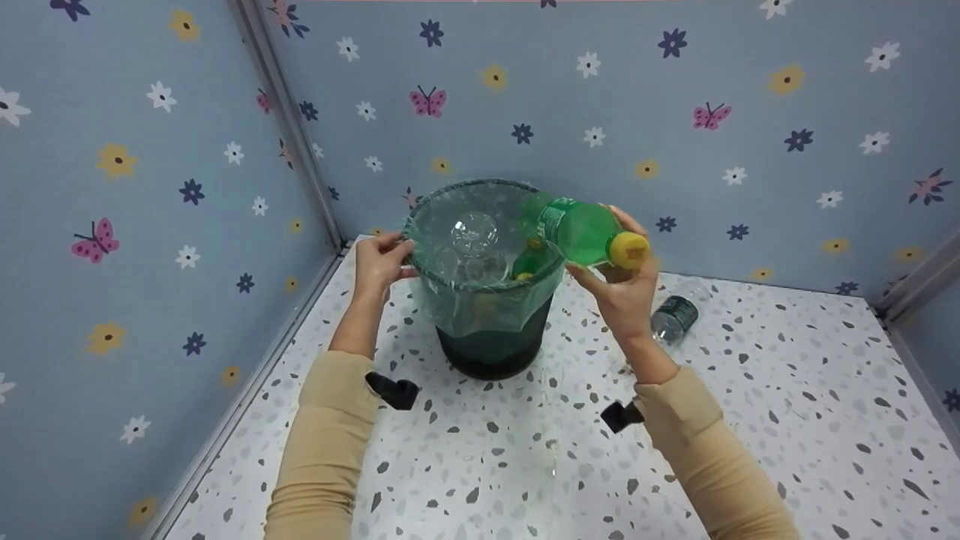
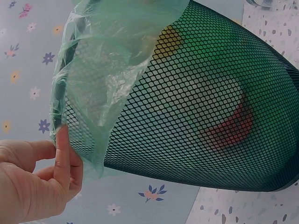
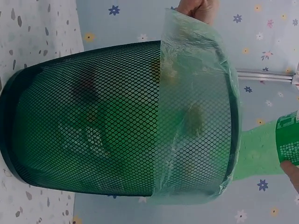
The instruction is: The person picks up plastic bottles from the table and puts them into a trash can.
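Note:
A black mesh bin (image 1: 491,356), lined with a thin green plastic bag (image 1: 480,307) folded over its rim, stands upright. My left hand (image 1: 382,262) pinches the bagged rim on the left, thumb and fingers on either side in the left wrist view. At the opposite rim, my right hand (image 1: 628,292) grips a green plastic bottle (image 1: 585,231) with a yellow cap (image 1: 628,250). The bottle is tilted, its base reaching over the opening and its cap pointing right. Inside the bin lie a clear bottle (image 1: 474,234) and a green bottle (image 1: 529,260); other contents blur through the mesh.
A clear bottle with a dark label (image 1: 675,313) lies on the speckled white surface (image 1: 480,465), right of the bin. Blue floral wall panels (image 1: 525,90) rise behind and to the left, with a metal strip (image 1: 289,127) at their corner.

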`<state>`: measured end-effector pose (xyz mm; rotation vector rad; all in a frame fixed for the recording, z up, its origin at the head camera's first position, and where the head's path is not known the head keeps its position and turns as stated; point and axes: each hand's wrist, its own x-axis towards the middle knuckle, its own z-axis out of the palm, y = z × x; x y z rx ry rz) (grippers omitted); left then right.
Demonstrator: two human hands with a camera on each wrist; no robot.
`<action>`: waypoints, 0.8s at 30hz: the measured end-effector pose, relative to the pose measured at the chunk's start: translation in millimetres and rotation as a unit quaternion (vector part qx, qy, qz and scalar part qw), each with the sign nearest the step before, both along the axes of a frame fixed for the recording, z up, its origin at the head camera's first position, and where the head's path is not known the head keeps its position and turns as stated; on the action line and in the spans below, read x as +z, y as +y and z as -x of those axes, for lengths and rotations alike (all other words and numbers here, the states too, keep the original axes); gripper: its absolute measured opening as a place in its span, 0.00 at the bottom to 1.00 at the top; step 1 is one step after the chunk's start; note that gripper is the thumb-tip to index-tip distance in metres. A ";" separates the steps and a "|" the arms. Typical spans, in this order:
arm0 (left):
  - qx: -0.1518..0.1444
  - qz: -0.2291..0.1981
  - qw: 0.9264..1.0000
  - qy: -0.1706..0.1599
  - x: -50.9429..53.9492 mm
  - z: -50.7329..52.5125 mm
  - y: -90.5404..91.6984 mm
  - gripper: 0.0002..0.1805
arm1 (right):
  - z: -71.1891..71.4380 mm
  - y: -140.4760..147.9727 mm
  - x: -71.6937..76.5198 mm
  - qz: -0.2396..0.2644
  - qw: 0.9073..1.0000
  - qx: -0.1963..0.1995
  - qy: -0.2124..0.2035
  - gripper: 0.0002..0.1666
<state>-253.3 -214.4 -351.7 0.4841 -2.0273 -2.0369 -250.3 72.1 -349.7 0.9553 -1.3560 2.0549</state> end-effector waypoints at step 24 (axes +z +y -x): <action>-0.015 0.008 1.000 0.001 11.5 -10.7 4.0 0.23 | 36.9 -28.5 9.1 -0.183 0.972 -0.084 -0.120 0.36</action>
